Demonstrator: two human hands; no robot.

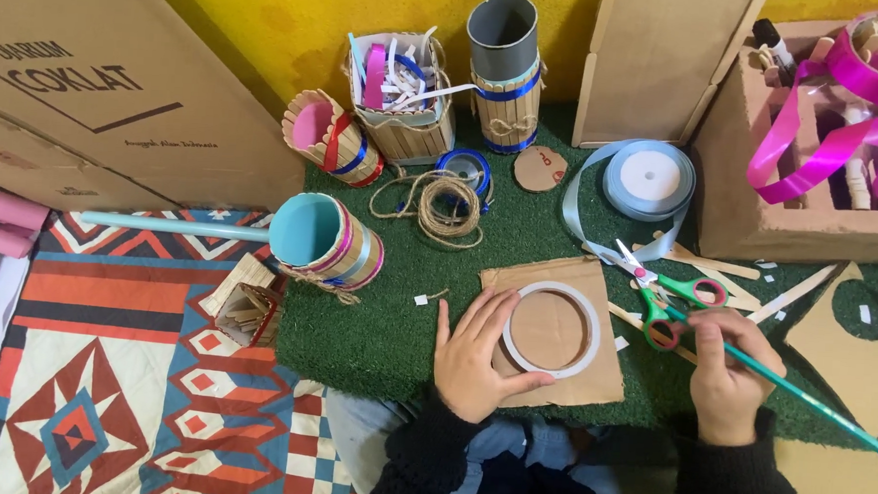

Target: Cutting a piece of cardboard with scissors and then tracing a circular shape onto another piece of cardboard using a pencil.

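Cardboard boxes are leaning against the yellow wall at the far left, above a patterned rug. Beside them, stick-clad cups and a coil of twine are sitting along the back of the green turf mat. Near the mat's front edge, the person's left hand is pressing down with fingers spread flat, apparently pinning a white ring onto a brown cardboard piece so it stays put. Further right, the right hand is gripping a teal pencil with closed fingers, its tip pointing at the ring as if tracing. Green-and-pink scissors are lying just behind, with a blue ribbon spool beyond.
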